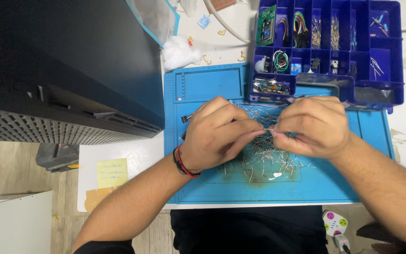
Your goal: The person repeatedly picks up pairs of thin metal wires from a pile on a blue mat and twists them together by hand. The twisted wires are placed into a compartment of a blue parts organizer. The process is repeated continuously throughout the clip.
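Wire lead [269, 130] pinched between left hand [214, 136] and right hand [313, 126], both grips closed, above blue mat [334, 183].

Even overhead light falls bright on the blue work mat [212, 188] and white tabletop [137, 155], casting only soft, short shadows under both hands. The black cabinet [66, 56] at left sinks into near-featureless dark, while the floor below stays dim. Focus holds sharp at centre; wide-angle stretch bends the frame's edges slightly, with no glare.
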